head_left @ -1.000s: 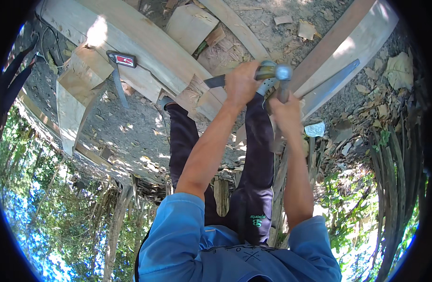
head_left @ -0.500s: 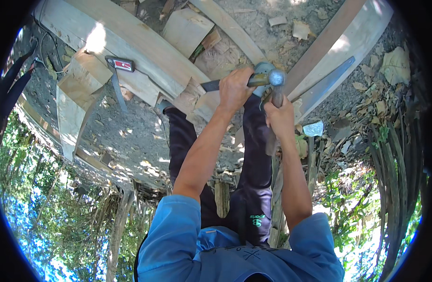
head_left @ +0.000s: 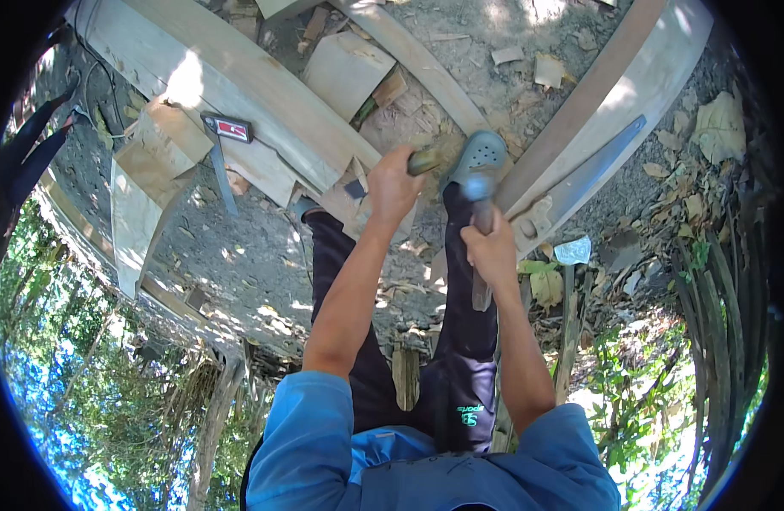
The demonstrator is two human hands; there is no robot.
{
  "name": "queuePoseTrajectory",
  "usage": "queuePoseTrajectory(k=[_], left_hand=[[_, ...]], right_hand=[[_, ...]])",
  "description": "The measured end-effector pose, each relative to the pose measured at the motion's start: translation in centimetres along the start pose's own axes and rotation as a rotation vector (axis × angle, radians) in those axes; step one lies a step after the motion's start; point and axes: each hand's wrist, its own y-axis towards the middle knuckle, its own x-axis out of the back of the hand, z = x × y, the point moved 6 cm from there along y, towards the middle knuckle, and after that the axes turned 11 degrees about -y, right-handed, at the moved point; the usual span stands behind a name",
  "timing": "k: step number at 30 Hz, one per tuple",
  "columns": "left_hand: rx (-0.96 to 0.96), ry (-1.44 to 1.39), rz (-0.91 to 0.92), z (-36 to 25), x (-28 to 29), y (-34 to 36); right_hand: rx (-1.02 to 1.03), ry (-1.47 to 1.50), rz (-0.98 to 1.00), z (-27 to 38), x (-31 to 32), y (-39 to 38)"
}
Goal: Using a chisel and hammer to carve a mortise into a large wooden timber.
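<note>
My left hand (head_left: pixel 394 189) is closed around a chisel, whose yellowish wooden handle (head_left: pixel 424 161) sticks out on the right. Its dark blade end shows left of the fist, beside the notched end of a pale timber beam (head_left: pixel 264 94). In my right hand (head_left: pixel 492 254) is a hammer, gripped partway along its wooden handle (head_left: pixel 482 294). The rounded metal hammer head (head_left: pixel 477 187) is blurred and stands in front of my clog (head_left: pixel 483 155), to the right of and lower than the chisel handle, apart from it.
On the right, a handsaw (head_left: pixel 601 162) lies along a long plank (head_left: pixel 613 94). A small red and black box (head_left: pixel 228 128) rests on wood at the left, near a bent wooden piece (head_left: pixel 153 166). Wood offcuts (head_left: pixel 348 72), dry leaves (head_left: pixel 719 128) and a silvery wrapper (head_left: pixel 573 250) lie about.
The hammer head has dropped away from the chisel handle, with my right hand lower and slightly left. My left hand and the chisel have shifted left and a little downward.
</note>
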Motion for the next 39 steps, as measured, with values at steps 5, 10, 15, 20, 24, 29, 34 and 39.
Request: queuePoseTrajectory(k=[5, 10, 15, 20, 24, 29, 34, 39], left_hand=[[-0.288, -0.212, 0.112, -9.8, -2.3, 1.6], [-0.265, -0.156, 0.047, -8.7, -2.2, 2.6], [-0.261, -0.085, 0.063, -7.4, -2.4, 2.1], [-0.338, -0.111, 0.088, -8.1, -3.1, 2.1], [-0.298, -0.083, 0.100, -8.0, -3.2, 2.6], [-0.295, -0.077, 0.082, -7.7, -3.0, 2.7], [-0.289, -0.082, 0.089, -7.7, -3.2, 2.6], [-0.351, -0.084, 0.075, -7.3, -3.0, 2.6]], right_hand=[[-0.210, 0.350, -0.125, -1.4, 4.4, -1.5], [-0.188, 0.379, -0.227, -2.5, 8.3, -1.5], [-0.197, 0.378, -0.250, -3.3, 8.9, -2.3], [-0.219, 0.374, -0.217, -4.0, 7.8, -2.6], [-0.227, 0.359, -0.196, -3.7, 7.4, -2.8], [-0.228, 0.386, -0.204, -2.6, 7.9, -2.9], [-0.196, 0.393, -0.228, -2.1, 8.6, -2.8], [-0.173, 0.428, -0.242, -1.2, 8.4, -2.9]])
